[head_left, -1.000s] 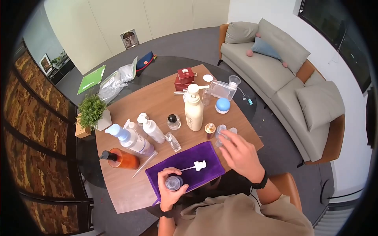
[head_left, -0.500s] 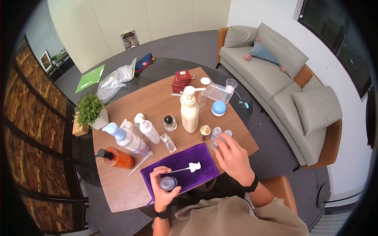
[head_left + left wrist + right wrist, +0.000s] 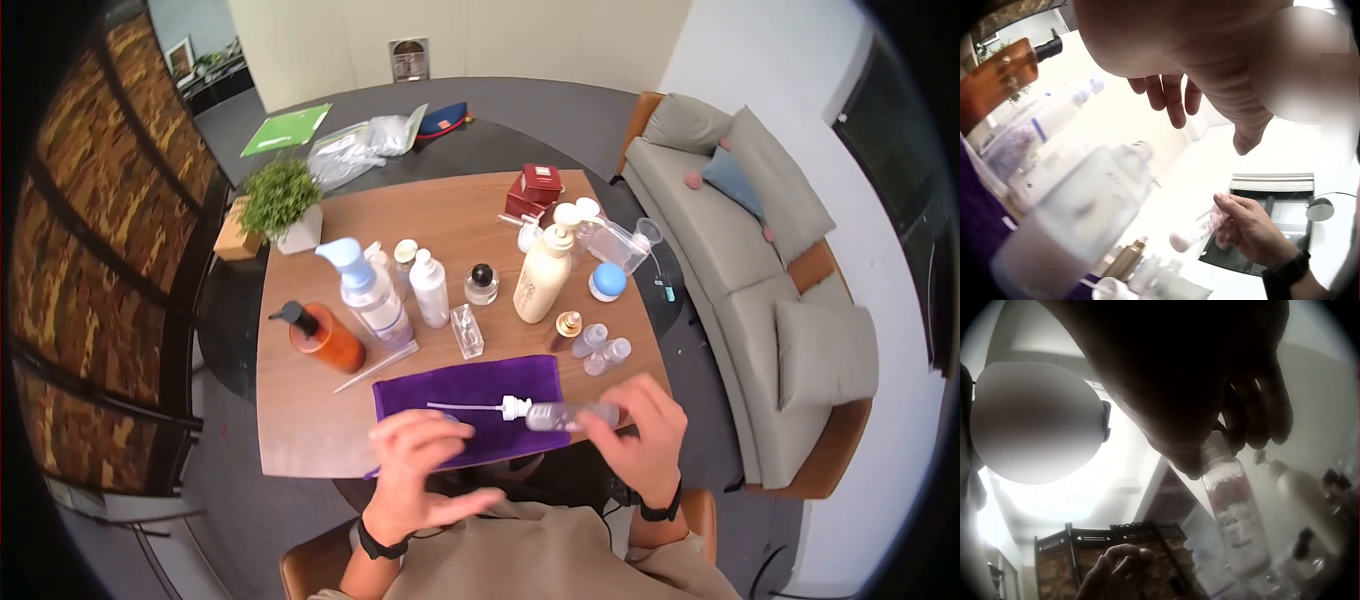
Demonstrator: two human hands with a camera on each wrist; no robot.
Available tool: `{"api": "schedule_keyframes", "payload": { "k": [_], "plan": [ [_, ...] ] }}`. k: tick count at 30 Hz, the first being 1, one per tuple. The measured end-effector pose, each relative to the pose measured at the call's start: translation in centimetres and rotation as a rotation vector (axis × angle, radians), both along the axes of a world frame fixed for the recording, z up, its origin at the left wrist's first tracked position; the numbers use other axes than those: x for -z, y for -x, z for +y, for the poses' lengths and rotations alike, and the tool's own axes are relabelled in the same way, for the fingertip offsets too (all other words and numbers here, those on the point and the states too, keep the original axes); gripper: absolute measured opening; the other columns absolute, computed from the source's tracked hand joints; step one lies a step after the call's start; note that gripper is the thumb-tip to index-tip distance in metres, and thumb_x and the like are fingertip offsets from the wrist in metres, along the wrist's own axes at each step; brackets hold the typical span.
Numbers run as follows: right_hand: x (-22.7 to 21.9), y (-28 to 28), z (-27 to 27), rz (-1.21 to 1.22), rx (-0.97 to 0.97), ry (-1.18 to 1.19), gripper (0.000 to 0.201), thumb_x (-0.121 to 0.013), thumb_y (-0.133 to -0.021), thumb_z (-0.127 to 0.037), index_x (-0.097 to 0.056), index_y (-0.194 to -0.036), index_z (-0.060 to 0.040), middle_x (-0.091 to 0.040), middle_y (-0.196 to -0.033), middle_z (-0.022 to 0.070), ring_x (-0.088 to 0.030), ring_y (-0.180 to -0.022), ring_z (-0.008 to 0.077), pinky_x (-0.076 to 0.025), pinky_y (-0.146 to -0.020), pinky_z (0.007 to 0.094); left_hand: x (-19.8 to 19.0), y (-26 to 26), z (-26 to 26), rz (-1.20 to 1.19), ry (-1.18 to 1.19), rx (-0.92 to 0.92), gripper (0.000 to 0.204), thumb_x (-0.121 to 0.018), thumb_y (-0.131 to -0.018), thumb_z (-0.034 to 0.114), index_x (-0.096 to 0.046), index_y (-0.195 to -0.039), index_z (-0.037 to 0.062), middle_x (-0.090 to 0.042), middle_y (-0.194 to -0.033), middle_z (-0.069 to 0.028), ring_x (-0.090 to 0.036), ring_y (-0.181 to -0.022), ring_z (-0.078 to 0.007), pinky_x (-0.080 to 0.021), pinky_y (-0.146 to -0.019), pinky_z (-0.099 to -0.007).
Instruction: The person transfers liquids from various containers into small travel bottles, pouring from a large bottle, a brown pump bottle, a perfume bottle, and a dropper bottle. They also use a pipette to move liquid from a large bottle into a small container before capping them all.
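Purple cloth (image 3: pixel 480 380) on table (image 3: pixel 310 430); right hand (image 3: pixel 646 440) pinches clear bottle (image 3: pixel 553 416), long axis left-right, base toward loose-fingered left hand (image 3: pixel 410 475).

Wears tan top (image 3: pixel 540 560) — blk wristbands (image 3: pixel 660 512), L & R.

Through the head feed I register a solid purple rectangular cloth (image 3: pixel 475 380), a slim white plastic pump (image 3: pixel 515 407) with a long pale tube (image 3: pixel 465 406), and a small translucent grey cylindrical bottle (image 3: pixel 556 416). I read a tall cream pump bottle (image 3: pixel 541 287), a rounded orange bottle (image 3: pixel 333 345) with a black pump top (image 3: pixel 297 317), a squat white jar (image 3: pixel 603 295) with a blue lid (image 3: pixel 608 277), and two dark red square boxes (image 3: pixel 541 183). I log a brown wooden tabletop (image 3: pixel 310 430) and a black-framed panelled screen (image 3: pixel 115 270) mottled in brown and gold.
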State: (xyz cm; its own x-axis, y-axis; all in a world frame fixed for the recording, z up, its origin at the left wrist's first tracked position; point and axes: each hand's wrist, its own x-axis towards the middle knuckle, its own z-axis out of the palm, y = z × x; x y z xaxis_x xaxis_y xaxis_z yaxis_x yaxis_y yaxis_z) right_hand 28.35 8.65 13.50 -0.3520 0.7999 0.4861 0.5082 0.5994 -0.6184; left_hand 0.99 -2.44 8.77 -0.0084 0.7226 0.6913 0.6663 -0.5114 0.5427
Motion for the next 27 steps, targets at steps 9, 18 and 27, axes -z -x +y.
{"api": "schedule_keyframes", "payload": {
  "k": [9, 18, 27],
  "plan": [
    [-1.6, 3.3, -2.3, -0.121, -0.549, -0.315, 0.034, -0.096, -0.081, -0.022, -0.071, -0.096, -0.0053, -0.054, -0.080, 0.0012, -0.056, -0.067, 0.0183, -0.044, -0.056, 0.0316, -1.4, -3.1, 0.3, 0.097, 0.160, 0.282, 0.045, -0.087, -0.093, 0.031, -0.070, -0.122, 0.0009, -0.069, -0.106, -0.0090, -0.065, -0.097, -0.0284, -0.048, -0.082, -0.0408],
    [-2.6, 3.5, -2.2, -0.197, -0.804, -0.312, 0.034, -0.088, -0.089, -0.019, -0.079, -0.119, -0.0045, -0.071, -0.119, 0.0084, -0.069, -0.105, 0.0267, -0.063, -0.087, 0.0363, 1.0, -2.1, -2.1, -0.397, 0.471, 0.558, 0.042, -0.089, -0.097, 0.029, -0.072, -0.121, -0.0013, -0.070, -0.096, -0.0157, -0.068, -0.086, -0.0374, -0.056, -0.078, -0.0462],
    [-1.8, 3.1, -6.2, -0.396, -0.735, -0.075, 0.027, -0.087, -0.096, -0.022, -0.074, -0.108, -0.0016, -0.066, -0.095, 0.0058, -0.068, -0.081, 0.0231, -0.058, -0.071, 0.0361, 2.8, -2.1, -4.9, -0.211, 0.527, 0.525, 0.044, -0.088, -0.099, 0.033, -0.073, -0.122, -0.0021, -0.069, -0.093, -0.0153, -0.068, -0.083, -0.0341, -0.055, -0.074, -0.0426]
  ]
}}
